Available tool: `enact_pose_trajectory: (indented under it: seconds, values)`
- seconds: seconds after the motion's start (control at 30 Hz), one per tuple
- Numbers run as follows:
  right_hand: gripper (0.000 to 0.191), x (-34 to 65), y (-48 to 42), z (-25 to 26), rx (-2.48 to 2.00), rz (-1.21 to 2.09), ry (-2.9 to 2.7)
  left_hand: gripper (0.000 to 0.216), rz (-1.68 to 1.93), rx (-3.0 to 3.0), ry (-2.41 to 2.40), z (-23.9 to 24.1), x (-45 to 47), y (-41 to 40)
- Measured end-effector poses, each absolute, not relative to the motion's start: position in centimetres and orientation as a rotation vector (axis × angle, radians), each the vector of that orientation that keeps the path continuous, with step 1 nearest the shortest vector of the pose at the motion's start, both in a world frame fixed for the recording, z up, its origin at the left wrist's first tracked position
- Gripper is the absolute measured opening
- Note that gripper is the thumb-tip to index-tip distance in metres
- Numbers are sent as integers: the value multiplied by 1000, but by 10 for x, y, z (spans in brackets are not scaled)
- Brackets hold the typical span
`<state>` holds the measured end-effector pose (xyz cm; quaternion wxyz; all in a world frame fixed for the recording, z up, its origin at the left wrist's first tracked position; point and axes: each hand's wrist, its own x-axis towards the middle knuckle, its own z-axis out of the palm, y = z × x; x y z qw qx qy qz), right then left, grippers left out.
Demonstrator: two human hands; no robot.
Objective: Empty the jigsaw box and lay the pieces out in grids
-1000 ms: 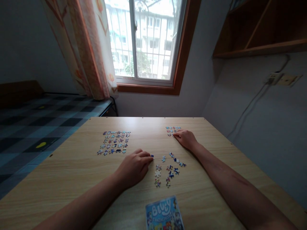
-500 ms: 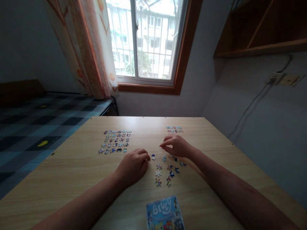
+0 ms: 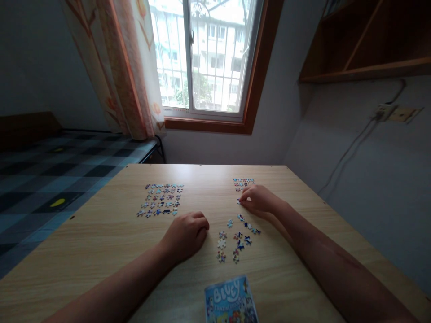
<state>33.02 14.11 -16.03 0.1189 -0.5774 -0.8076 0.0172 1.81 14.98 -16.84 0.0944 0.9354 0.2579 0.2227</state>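
The right hand (image 3: 261,200) is out over the far right of the table (image 3: 101,242), fingertips pressed together on a small puzzle piece (image 3: 239,202) that sits low at the table surface just near of the small far group (image 3: 243,182); whether the piece is lifted or already touching the wood is too fine to tell. The left hand (image 3: 186,233) rests near the middle, curled into a loose fist with nothing visible in it. A piece like this looks light, thin and stiff: card that will not bend under a pinch but slides easily on the smooth wood, so it is best taken by its edges between thumb and forefinger, or pushed flat with one fingertip; it is too small to grasp any other way. The loose pieces (image 3: 237,240) lie scattered between the two hands, the larger sorted grid (image 3: 160,199) is far left, and the box (image 3: 230,300) lies at the near edge. Against half a second ago, the right hand has travelled from above the loose scatter toward the far group, and the piece that lay just right of the left knuckles is gone from there. The left hand has barely shifted.
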Motion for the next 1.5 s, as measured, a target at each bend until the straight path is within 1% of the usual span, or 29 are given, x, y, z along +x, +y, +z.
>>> enact_pose_trajectory:
  seconds: [0.1,0.23,0.47,1.5]
  values:
    - [13,353,141,-157,-1769,96,-2338,22,655,2773,760,-168,18,150]
    - [16,370,140,-158,-1830,70,-2271,23,657,2766,759,-169,18,150]
    - [20,386,147,-175,-1792,-2,-2160,23,646,2764,745,-169,18,151]
    - [22,384,153,-194,-1843,-80,-2019,23,652,2765,730,-171,19,152]
